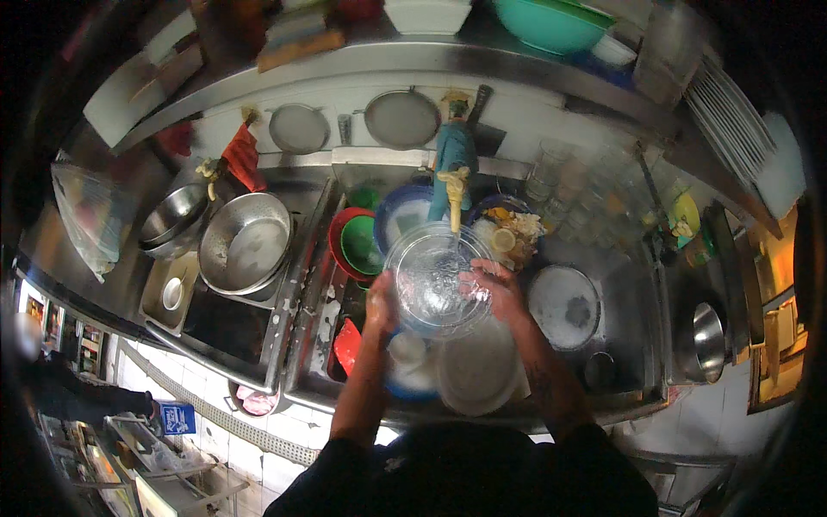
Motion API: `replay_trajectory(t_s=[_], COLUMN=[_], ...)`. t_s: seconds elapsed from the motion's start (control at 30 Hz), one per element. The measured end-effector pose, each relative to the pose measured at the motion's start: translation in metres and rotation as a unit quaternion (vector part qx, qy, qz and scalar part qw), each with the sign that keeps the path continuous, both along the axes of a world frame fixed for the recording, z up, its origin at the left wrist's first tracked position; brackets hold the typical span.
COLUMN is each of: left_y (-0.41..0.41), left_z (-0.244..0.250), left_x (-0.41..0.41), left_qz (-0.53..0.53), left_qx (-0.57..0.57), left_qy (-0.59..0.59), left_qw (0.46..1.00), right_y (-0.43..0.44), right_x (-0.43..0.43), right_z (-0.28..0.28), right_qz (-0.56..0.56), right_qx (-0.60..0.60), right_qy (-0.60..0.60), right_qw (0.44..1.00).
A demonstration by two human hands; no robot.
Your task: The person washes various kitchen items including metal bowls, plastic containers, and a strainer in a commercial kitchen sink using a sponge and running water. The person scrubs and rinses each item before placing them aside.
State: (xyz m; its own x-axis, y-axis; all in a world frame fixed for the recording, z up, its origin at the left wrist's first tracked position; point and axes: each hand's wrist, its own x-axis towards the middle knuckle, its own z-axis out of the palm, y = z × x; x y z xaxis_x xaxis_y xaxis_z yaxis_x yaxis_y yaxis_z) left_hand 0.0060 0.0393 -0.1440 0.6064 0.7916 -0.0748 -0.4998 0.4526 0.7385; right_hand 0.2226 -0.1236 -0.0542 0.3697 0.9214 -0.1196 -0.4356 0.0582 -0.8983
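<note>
Both hands hold a clear round plastic lid or shallow bowl (429, 291) beneath the yellowish faucet (455, 194), and its surface looks wet. My left hand (381, 300) grips its left edge. On the right side, my right hand (494, 287) has its fingers spread over the rim. Behind it sit a green bowl (362, 242) inside a red one (337, 226), and a blue-rimmed basin (387, 213). Food scraps with a cut lemon half (503, 240) fill a container at the right. Closer to me lies a pale round lid or plate (481, 381).
Steel colanders or bowls (249, 242) stand at the left. A round pan (564, 306) and many clear glasses (575, 187) are at the right. A steel shelf (413, 55) overhangs the back. Another person's arm (97, 395) reaches in at the lower left, near a blue box (176, 417).
</note>
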Motion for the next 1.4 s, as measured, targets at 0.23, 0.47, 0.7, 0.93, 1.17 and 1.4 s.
replay_trajectory(t_s=[0.23,0.47,0.7,0.93,1.17,1.4], left_y=[0.032,-0.108,-0.060,-0.022,-0.021,-0.063], left_z=[0.084,0.035,0.034,0.046,0.015,0.015], left_x=[0.013,0.058,0.057,0.020,-0.026,-0.022], left_qz=[-0.009,0.041,-0.086,-0.257,0.048,0.143], left_qx=[0.115,-0.037,-0.007,-0.038,-0.078,-0.099], left_qy=[0.117,0.075,0.074,0.089,0.013,-0.037], left_qw=[0.986,0.996,0.994,0.962,0.996,0.984], right_y=[-0.003,-0.023,-0.100,-0.078,0.000,0.020], right_x=[-0.022,-0.023,0.006,0.019,-0.034,-0.013], right_z=[-0.033,-0.024,-0.022,-0.009,-0.047,-0.043], right_qz=[-0.093,-0.303,-0.186,0.023,-0.004,0.059], right_qx=[0.047,0.004,-0.020,-0.116,0.003,0.065], right_qy=[0.135,0.127,0.129,0.105,0.202,0.182], right_qw=[0.985,0.944,0.974,0.987,0.979,0.979])
